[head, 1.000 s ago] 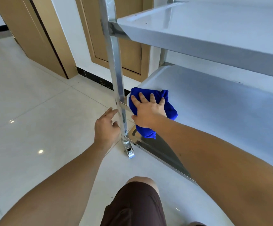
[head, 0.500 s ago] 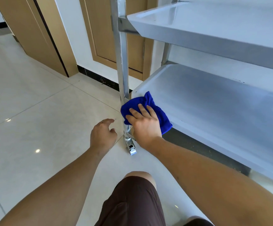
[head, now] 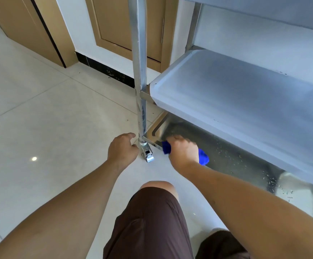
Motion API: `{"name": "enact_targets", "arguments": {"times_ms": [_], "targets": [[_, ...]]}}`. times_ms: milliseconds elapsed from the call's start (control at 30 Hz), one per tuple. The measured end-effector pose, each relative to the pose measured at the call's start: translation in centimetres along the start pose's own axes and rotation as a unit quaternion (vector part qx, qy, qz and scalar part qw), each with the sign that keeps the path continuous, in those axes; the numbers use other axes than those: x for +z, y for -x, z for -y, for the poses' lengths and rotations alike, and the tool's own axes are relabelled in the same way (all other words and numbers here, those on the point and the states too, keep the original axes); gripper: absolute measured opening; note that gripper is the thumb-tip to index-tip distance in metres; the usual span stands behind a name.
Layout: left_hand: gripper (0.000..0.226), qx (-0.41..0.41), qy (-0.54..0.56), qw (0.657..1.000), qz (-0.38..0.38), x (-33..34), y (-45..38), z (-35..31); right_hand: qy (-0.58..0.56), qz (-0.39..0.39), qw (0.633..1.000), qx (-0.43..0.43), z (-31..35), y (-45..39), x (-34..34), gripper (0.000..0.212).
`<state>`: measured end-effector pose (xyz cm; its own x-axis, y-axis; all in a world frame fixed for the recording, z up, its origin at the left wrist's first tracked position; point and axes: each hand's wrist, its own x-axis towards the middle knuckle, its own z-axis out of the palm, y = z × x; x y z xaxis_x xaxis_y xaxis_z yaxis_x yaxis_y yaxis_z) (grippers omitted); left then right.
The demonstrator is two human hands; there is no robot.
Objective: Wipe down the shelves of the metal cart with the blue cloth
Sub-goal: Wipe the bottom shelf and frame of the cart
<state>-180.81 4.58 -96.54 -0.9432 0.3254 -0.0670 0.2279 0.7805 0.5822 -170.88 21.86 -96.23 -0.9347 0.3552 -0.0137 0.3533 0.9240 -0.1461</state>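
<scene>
Pale glossy floor tiles (head: 39,109) fill the left of the view, with wooden doors (head: 122,25) and a dark skirting behind. On the bottom shelf (head: 226,152) of the cart (head: 139,53), near its front left corner, lies the blue cloth (head: 203,157), mostly covered by the right hand (head: 182,151); only a tip shows at the thumb side and a bulge at the outer side. That hand is blurred, its fingers curled down over the cloth, gripping it. Small dark specks dot the shelf to the right, and its far end is hidden under the middle shelf (head: 245,94). Only the underside edge of the top shelf shows, cut off by the frame. The left hand (head: 123,150) sits just beside the post's foot and caster (head: 148,155), fingers loosely curled and holding nothing; whether it touches the post is unclear. Brown shorts (head: 148,221) and a knee show below.
</scene>
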Motion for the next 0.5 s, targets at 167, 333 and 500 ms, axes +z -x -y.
{"name": "enact_targets", "arguments": {"times_ms": [167, 333, 500], "targets": [[0.043, 0.041, 0.005, 0.999, 0.017, 3.0, -1.4, -0.1, -0.003, -0.018, 0.999, -0.034, -1.1, -3.7, 2.7, 0.053], [0.040, 0.101, -0.014, 0.994, 0.023, 7.2, -2.8, 1.7, 0.021, 0.166, 0.986, 0.005, -2.5, -5.7, 10.6, 0.069], [0.036, 0.169, -0.004, 0.986, 0.007, 10.9, -5.8, 1.0, 0.025, 0.078, 0.995, 0.052, -2.4, -7.5, 13.5, 0.079]]}}
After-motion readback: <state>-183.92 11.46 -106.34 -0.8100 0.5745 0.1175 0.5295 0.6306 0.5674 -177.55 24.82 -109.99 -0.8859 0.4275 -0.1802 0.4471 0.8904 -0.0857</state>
